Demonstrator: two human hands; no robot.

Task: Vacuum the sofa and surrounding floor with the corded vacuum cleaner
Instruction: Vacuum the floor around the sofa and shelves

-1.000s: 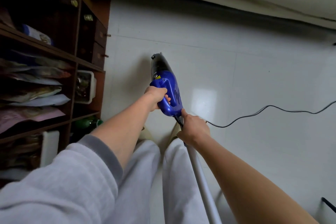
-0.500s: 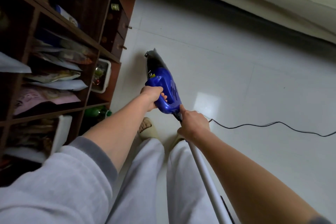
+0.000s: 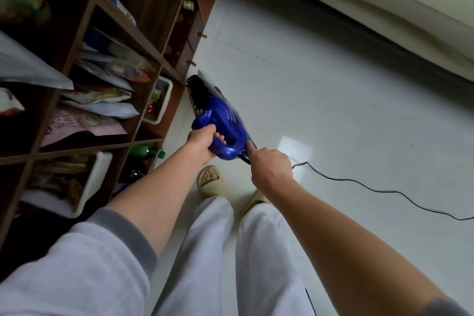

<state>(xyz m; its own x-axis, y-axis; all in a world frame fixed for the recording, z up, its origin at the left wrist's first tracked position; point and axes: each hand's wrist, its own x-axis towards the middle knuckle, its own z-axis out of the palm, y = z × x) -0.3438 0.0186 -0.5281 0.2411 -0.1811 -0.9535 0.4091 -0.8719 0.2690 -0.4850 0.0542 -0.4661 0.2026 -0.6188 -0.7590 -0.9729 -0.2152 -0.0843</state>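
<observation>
While the left hand (image 3: 200, 143) grips the rear handle of the blue vacuum (image 3: 222, 126), fingers curled through the handle loop, the right hand (image 3: 269, 167) sits just behind it with the thumb laid against the back end of the body. Its other fingers are curled and hidden under the hand, so I cannot tell whether they hold the cord (image 3: 372, 187) or anything else. That black cord leaves the vacuum's rear, passes by the right hand and trails across the white tiled floor (image 3: 320, 100) toward the right edge of view.

Held above the floor, the vacuum points forward and to the left, its dark front end close to the lower corner of a brown shelf (image 3: 154, 59). Papers, packets and white bins fill the shelf compartments; a green bottle (image 3: 146, 150) lies in a low one near the left hand. A pale sofa (image 3: 384, 7) runs along the upper right, well apart from the vacuum.

Below the hands are two legs in light trousers (image 3: 213, 251) and beige slippers (image 3: 210, 182) on the floor. Grey sleeves are pushed up both forearms.
</observation>
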